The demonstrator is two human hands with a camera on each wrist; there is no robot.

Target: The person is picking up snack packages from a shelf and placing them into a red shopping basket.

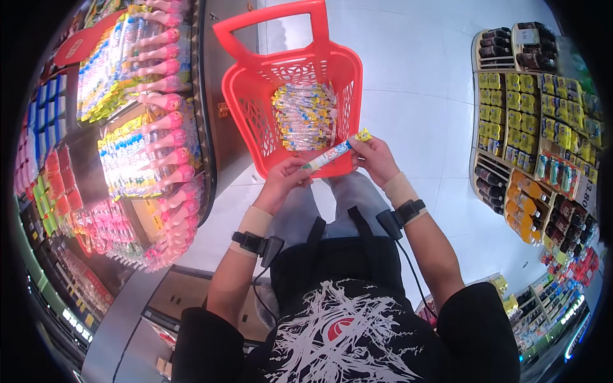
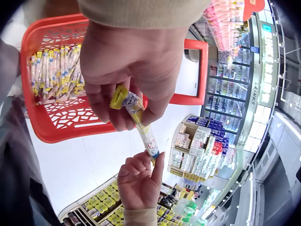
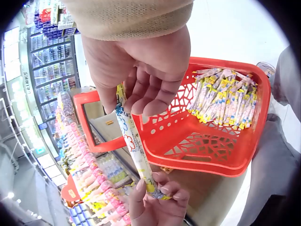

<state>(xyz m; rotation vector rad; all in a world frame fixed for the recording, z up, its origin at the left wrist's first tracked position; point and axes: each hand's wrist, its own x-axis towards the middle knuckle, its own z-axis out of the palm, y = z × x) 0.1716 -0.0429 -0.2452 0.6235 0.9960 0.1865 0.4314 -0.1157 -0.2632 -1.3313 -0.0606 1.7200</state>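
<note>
A slim wrapped candy stick, white with blue, red and yellow print and crimped yellow ends, is held at a slant between both hands. My left hand pinches its lower end between thumb and fingers. At the upper end the right hand grips it, and a yellow tip sticks out past the thumb. Just beyond the hands, the red basket stands on the floor near the legs. Inside it lies a heap of similar wrapped sticks, piled against one side.
On the left rises a display shelf with rows of pink-topped toys and packets. Drink shelves with yellow packs and bottles stand to the right. Pale tiled floor lies between. The basket's raised handle points away from me.
</note>
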